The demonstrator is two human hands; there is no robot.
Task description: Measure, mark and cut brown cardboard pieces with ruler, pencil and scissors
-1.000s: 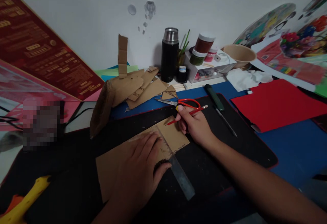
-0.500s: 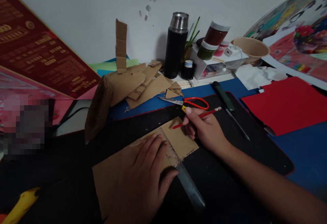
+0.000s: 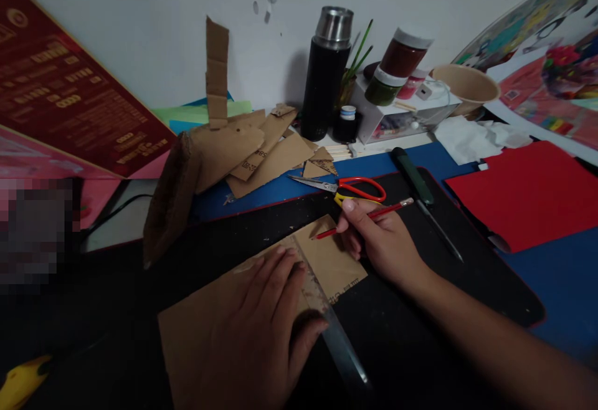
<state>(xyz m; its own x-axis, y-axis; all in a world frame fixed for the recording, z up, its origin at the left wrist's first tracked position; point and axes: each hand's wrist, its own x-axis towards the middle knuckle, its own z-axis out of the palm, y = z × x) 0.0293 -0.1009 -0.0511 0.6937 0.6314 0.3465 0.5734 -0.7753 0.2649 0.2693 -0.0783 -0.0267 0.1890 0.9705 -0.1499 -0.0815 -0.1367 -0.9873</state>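
A flat piece of brown cardboard [image 3: 200, 329] lies on the dark mat. Across it runs a clear ruler [image 3: 346, 351], its lower end sticking out past the cardboard's near edge. My left hand [image 3: 268, 313] rests flat on the cardboard and the ruler's left side, fingers stretched out, thumb touching the ruler. Between the thumb and fingers of my right hand [image 3: 378, 235] is a red pencil [image 3: 385, 210]. Its tip points left and down at the cardboard, just right of the ruler; whether it touches the surface I cannot tell.
Scissors [image 3: 359, 189] with red and yellow handles lie just beyond my right hand. To the right are a green-handled tool [image 3: 413, 176] and red sheets [image 3: 527, 195]. Cardboard scraps [image 3: 271, 154], a black thermos [image 3: 326, 80] and paint jars [image 3: 404, 55] stand behind. A yellow handle [image 3: 23, 382] lies at lower left.
The view has shifted slightly. Both hands keep almost the same places on the cardboard and ruler, and the pencil stays in my right hand.
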